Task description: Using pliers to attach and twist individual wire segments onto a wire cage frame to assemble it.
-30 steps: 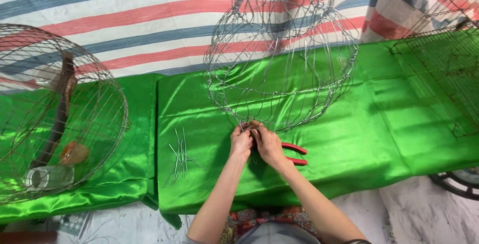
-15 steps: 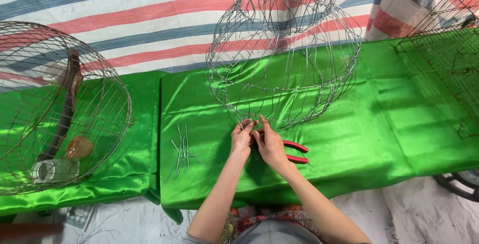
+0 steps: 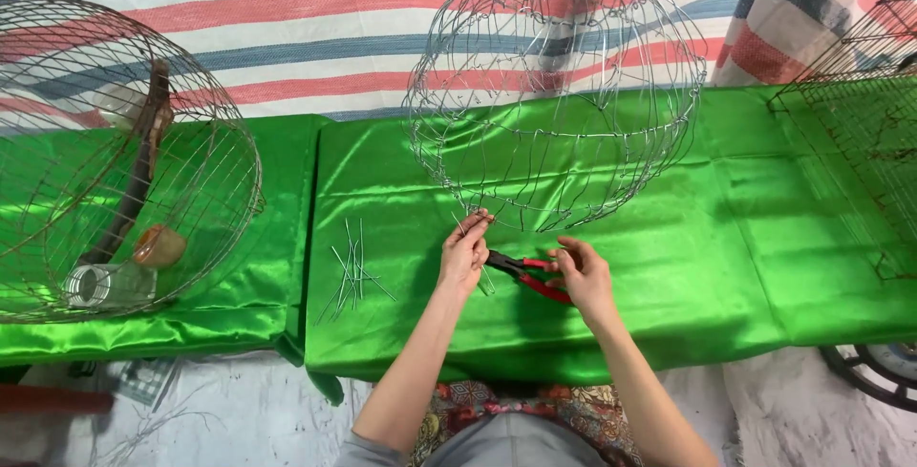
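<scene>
Two bare hands work over a table draped in shiny green satin cloth [image 3: 726, 238]. The left hand [image 3: 465, 255] pinches a short, thin piece of silver wire [image 3: 470, 228] between thumb and fingertips, close against the lower rim of a large rounded cage frame of bent silver wire [image 3: 559, 95], which stands on the cloth just beyond the hands. The right hand [image 3: 581, 276] is curled over the red-handled pliers [image 3: 530, 274], which lie on the cloth between the two hands with their dark nose pointing toward the left hand; the fingers touch the handles, but whether they fully grasp them cannot be told.

To the left of the left hand, a loose bundle of short straight wire pieces [image 3: 353, 271] lies on the cloth. Farther left, on a second green-covered table, sits a finished round wire cage [image 3: 205, 157] containing a brown wooden perch [image 3: 143, 157] and a clear glass jar [image 3: 103, 286]. At the far right edge stands a rusty rectangular wire-mesh cage [image 3: 864, 133]. A red, white and blue striped tarpaulin [image 3: 287, 37] hangs behind the tables.
</scene>
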